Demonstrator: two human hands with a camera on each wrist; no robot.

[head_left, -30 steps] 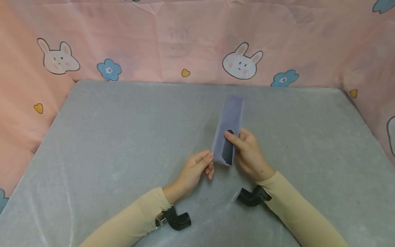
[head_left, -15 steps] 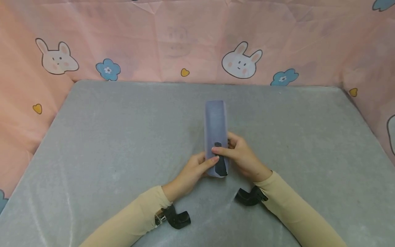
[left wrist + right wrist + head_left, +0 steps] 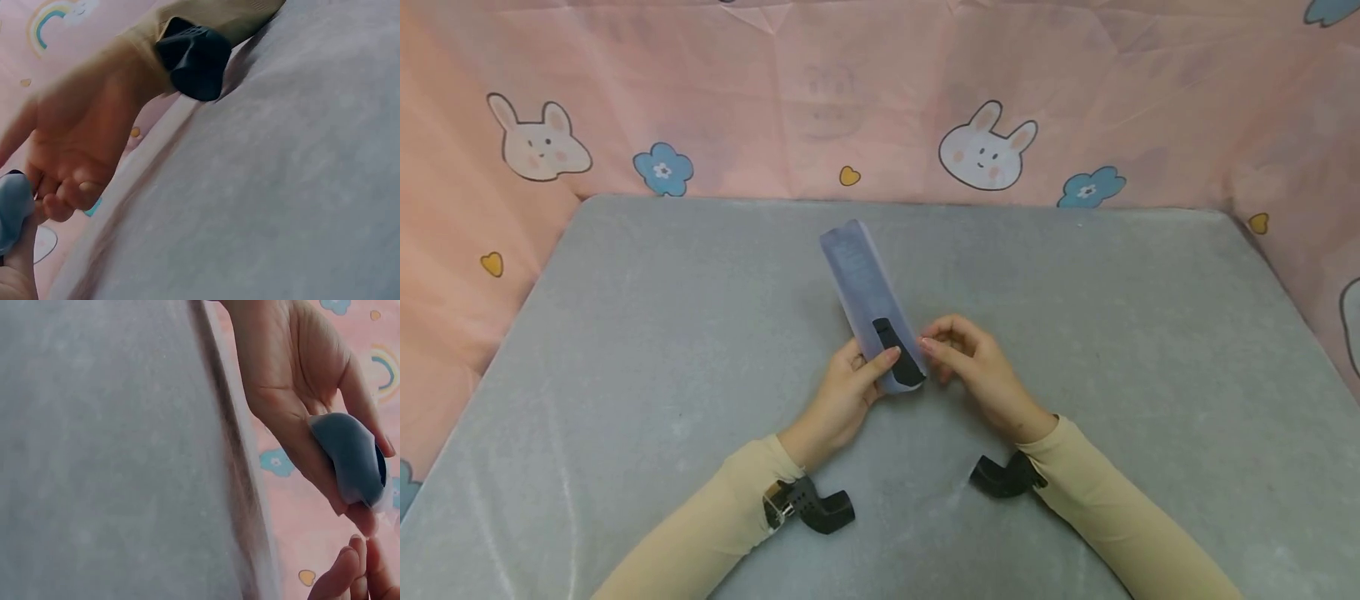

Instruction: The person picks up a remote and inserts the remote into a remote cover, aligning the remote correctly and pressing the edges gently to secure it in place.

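A long, slim, translucent blue-purple case [image 3: 859, 279] with a black strip [image 3: 898, 354] near its near end is held above the table, its far end tilted left. My left hand [image 3: 838, 396] grips its lower left side, thumb across the front by the black strip and fingers behind. In the right wrist view that hand [image 3: 294, 387] holds the rounded end of the case [image 3: 353, 456]. Close to the right edge is my right hand [image 3: 981, 371], fingers loosely bent; whether its tips touch the case is unclear. The left wrist view shows its palm [image 3: 78, 147].
A grey cloth-covered table [image 3: 662, 350] spreads beneath both hands. Behind it hangs a pink curtain [image 3: 737, 92] printed with rabbits, flowers and hearts. Black camera mounts [image 3: 823, 508] sit on both wrists.
The case has moved left and now leans left. My left hand went from touching its lower corner to gripping it, while my right hand let go and now hovers beside the right edge.
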